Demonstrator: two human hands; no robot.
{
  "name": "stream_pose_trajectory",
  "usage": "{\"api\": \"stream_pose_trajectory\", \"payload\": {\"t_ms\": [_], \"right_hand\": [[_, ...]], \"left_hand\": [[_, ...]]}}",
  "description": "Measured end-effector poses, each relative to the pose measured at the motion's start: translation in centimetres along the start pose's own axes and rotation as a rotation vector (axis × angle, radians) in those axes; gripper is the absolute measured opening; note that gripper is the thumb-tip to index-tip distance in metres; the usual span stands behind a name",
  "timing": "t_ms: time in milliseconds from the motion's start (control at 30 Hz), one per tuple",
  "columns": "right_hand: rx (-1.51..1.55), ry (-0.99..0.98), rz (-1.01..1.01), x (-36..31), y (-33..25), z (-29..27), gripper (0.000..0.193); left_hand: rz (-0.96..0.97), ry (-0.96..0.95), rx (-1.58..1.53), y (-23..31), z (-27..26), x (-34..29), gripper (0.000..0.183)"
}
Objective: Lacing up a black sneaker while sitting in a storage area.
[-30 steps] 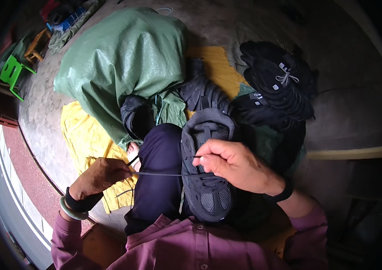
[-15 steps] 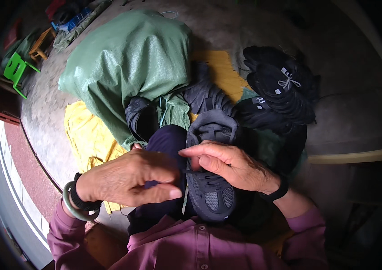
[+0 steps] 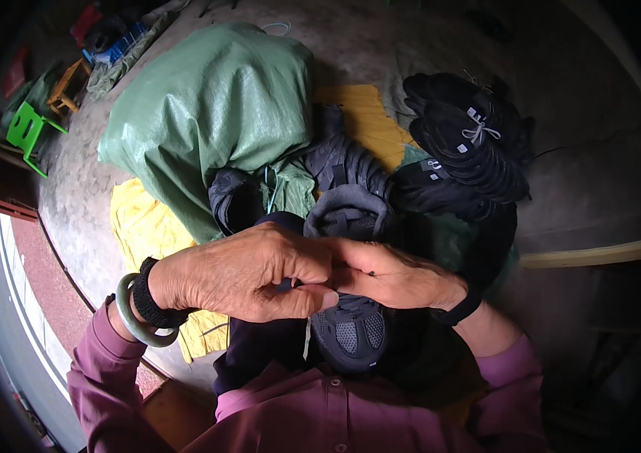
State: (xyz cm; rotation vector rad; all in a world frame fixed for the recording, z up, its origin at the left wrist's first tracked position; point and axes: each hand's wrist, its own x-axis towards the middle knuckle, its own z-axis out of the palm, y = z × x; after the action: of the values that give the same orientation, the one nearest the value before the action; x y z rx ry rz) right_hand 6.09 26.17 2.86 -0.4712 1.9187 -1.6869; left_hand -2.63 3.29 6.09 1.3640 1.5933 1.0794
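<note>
Hands moving: left hand (image 3: 248, 273) has come up and across since half a second ago, so that it now meets the right hand (image 3: 400, 279) over the grey shoe (image 3: 349, 336).
Left fingers: bent inward (image 3: 313, 264), with only a narrow gap between index finger and thumb; something dark shows in that gap, though from here I can't tell whether they pinch it.
Right fingers: fairly straight and close together, their tips running in behind the left hand and touching it; whether they grip anything is hidden from me.
Grey shoe: right under both hands, beside the knee in dark trousers (image 3: 248, 343), toe towards the person's body, padded opening facing away; the hands cover its middle.
Laces: a few dark rows (image 3: 356, 305) show just below the hands; the rest are covered.
Wrists: black band (image 3: 152, 294) and pale bangle (image 3: 135, 317) on the left, another dark band (image 3: 462, 308) on the right.
Around: big green sack (image 3: 207, 98) beyond the knee, yellow sheet (image 3: 143, 219) on the floor, heap of black shoes (image 3: 464, 151) off to the right.
</note>
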Motion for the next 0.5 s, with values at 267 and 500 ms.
{"api": "stream_pose_trajectory", "payload": {"t_ms": [267, 500], "right_hand": [[-0.157, 0.012, -0.007, 0.4, -0.6, -0.2, 0.022], [-0.089, -0.033, -0.015, 0.4, 0.4, -0.7, 0.018]], "left_hand": [[-0.106, 0.026, 0.136, 2.1, 0.1, -3.3, 0.022], [-0.394, 0.203, 0.218, 1.5, 4.9, -11.6, 0.022]]}}
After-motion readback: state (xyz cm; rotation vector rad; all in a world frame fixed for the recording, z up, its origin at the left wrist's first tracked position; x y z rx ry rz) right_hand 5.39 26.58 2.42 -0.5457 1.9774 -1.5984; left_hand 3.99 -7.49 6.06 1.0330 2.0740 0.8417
